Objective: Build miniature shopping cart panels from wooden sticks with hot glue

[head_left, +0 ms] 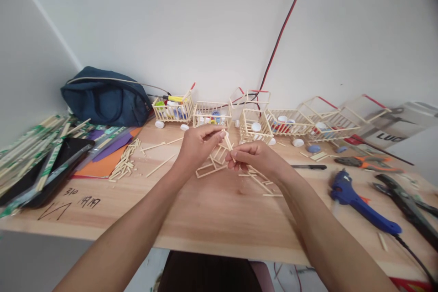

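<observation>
My left hand (pixel 200 142) and my right hand (pixel 251 155) meet above the middle of the table. Between them are short wooden sticks (pixel 227 140), pinched by the fingers of both hands; whether these are joined I cannot tell. Just below my hands, a small stick frame (pixel 211 169) lies on the wood. More loose sticks (pixel 258 182) are scattered beneath my right hand. Behind my hands stands a little shopping cart made of sticks (pixel 210 110), partly hidden by my left hand, and another stick cart (pixel 243 133) is to its right.
Several more stick carts (pixel 290 127) line the wall. A blue glue gun (pixel 362 207), pliers (pixel 362 162) and a black pen (pixel 308 167) lie at right. On the left are a blue bag (pixel 106 96), cut stick pieces (pixel 123 162) and bagged chopsticks (pixel 30 150). The table's front edge (pixel 222 248) is near me.
</observation>
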`<action>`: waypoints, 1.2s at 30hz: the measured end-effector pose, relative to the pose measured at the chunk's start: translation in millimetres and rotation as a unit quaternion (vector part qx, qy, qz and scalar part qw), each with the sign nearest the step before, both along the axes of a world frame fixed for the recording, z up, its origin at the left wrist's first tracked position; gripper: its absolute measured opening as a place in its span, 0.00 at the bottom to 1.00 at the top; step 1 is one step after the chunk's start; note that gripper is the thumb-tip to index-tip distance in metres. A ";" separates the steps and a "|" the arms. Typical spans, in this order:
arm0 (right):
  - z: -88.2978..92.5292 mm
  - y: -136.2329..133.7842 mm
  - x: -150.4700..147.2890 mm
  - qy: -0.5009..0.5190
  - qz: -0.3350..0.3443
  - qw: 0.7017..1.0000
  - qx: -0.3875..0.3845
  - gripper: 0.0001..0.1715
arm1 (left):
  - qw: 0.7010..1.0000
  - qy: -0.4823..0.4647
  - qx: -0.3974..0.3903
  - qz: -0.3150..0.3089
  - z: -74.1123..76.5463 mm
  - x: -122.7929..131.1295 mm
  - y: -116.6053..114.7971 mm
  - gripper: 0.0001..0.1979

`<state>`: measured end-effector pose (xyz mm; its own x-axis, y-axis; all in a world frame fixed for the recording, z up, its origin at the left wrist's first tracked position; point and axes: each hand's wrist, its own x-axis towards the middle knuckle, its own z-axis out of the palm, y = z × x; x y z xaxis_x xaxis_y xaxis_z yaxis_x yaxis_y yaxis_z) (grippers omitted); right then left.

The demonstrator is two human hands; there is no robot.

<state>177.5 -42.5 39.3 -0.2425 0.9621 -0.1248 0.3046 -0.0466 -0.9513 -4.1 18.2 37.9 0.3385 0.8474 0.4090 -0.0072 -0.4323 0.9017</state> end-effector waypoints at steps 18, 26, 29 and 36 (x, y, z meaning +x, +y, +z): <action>-3.7 6.8 24.5 0.082 -0.038 0.995 0.036 0.36 | 0.945 -0.137 -0.294 -0.043 -5.6 0.2 7.3 0.19; 4.6 3.3 18.7 0.056 -0.065 0.994 0.063 0.33 | 0.947 -0.160 -0.276 -0.029 -2.5 0.6 5.7 0.18; 6.9 3.2 17.6 0.000 -0.070 0.993 0.094 0.28 | 0.953 -0.158 -0.258 -0.026 -3.5 1.1 5.8 0.18; 8.4 3.4 15.2 -0.074 -0.095 0.978 0.169 0.23 | 0.962 -0.157 -0.221 -0.025 -5.5 2.9 3.8 0.17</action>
<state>192.7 -39.1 47.7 -0.0591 0.9803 0.1886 0.4567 0.1945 -0.8681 -1.3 22.0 32.4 0.3023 0.9479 0.1007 -0.3200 0.0014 0.9474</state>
